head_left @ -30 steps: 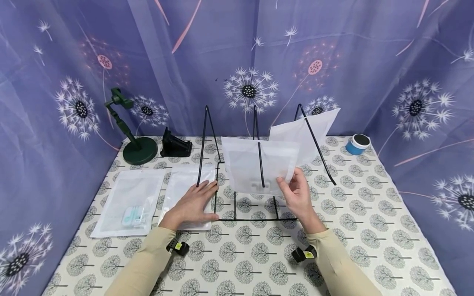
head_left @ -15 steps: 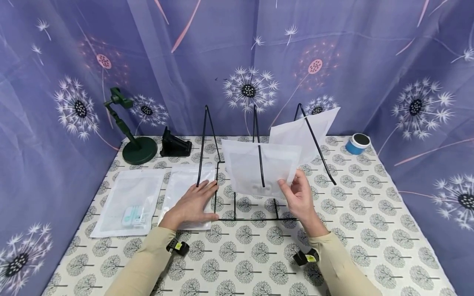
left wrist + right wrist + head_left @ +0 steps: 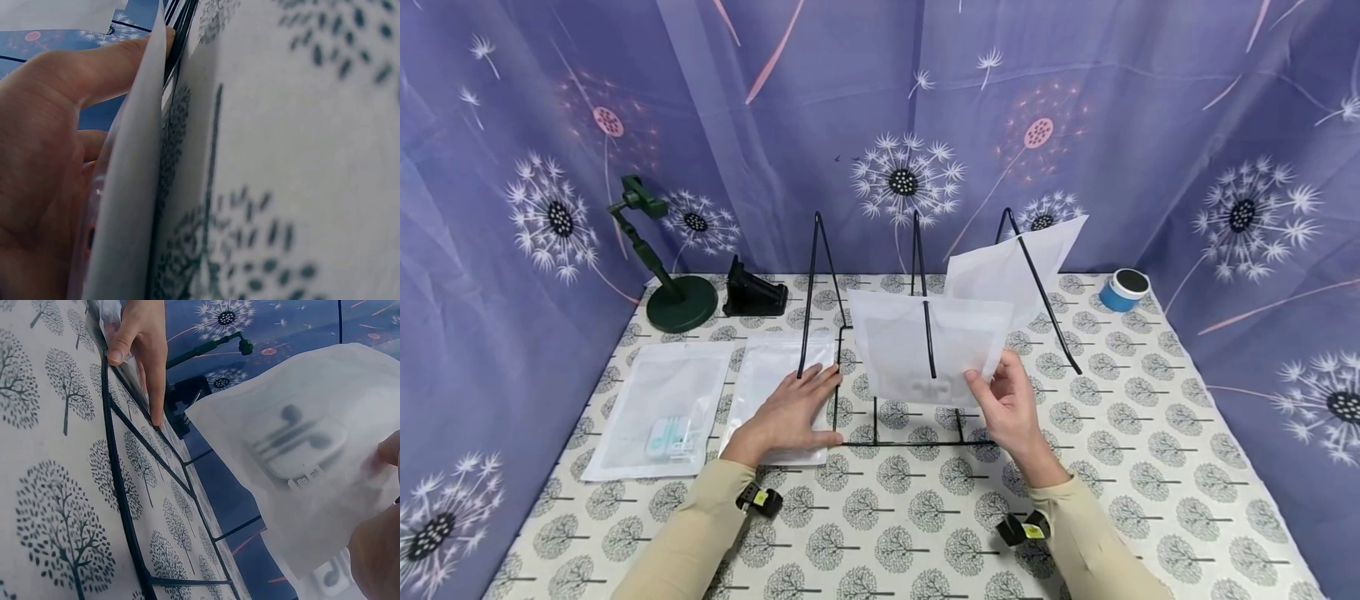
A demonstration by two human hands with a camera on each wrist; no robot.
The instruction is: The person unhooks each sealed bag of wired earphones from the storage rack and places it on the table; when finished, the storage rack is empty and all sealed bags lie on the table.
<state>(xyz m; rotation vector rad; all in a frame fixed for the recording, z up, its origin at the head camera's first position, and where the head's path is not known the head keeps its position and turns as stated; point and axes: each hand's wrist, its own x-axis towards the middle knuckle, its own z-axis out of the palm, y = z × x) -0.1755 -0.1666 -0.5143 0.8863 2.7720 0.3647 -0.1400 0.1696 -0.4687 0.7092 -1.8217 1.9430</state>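
My right hand point(image 3: 1011, 408) pinches the lower right edge of a white zip bag point(image 3: 891, 346) between thumb and fingers. The bag hangs from the middle prong point(image 3: 929, 346) of a black wire display rack point(image 3: 917, 444), its top edge at the prong. In the right wrist view, white wired earphones in a case point(image 3: 306, 450) show through the bag. With fingers spread, my left hand point(image 3: 790, 414) rests over the rack's left base bar and a flat zip bag point(image 3: 760, 375), which it partly covers. Another white bag point(image 3: 1000, 275) hangs tilted on the right prong.
A zip bag with mint-coloured earphones point(image 3: 658, 408) lies at the far left. Behind stand a dark green phone stand point(image 3: 681, 304) and a black holder point(image 3: 754, 293). A blue and white jar point(image 3: 1123, 292) sits at the back right. A curtain point(image 3: 737, 125) borders the table.
The held bag has slid forward and down along the middle prong, my right hand moving slightly down and right with it. My left hand has stayed in place.
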